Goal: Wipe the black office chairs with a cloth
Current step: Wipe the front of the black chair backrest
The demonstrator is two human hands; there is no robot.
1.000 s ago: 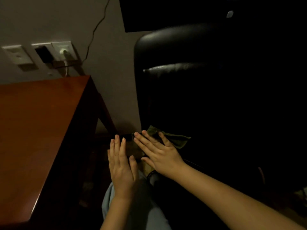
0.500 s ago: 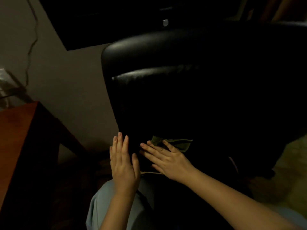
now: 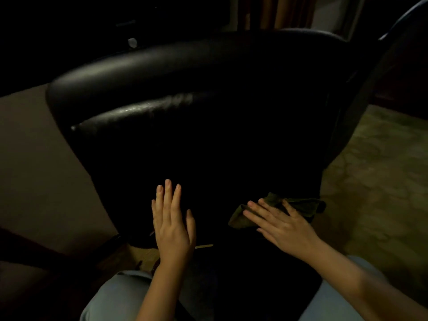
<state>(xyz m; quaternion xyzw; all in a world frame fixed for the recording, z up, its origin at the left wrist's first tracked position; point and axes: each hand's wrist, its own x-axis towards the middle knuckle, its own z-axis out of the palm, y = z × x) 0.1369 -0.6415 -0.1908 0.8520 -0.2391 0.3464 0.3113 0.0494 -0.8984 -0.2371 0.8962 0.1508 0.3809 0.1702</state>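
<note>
Head view looks down over the person's two bare forearms at a black office chair, which fills most of the picture. Its leather-like backrest faces the person, with a padded roll across the top that catches a dull shine. Below that the surface sinks into deep shadow and little detail can be made out.

The right hand lies flat on an olive-green cloth, fingers straight and spread a little, pressing it against the low right part of the backrest. Nothing is curled round the cloth; the hand is wide and simply bears on it. The cloth is crumpled, with one folded corner poking out to the left under the fingertips and the rest bunched beyond them toward the chair's right edge.

The left hand is at the low middle of the backrest, apart from the cloth. It is also wide, with fingers straight and close together and the thumb out to the side. It holds nothing; whether the palm actually touches the chair I cannot tell in this light.

Pale blue trouser legs show at the bottom, one knee on each side of the arms. A greenish patterned carpet lies right of the chair, and a plain grey-brown wall stands to its left.
</note>
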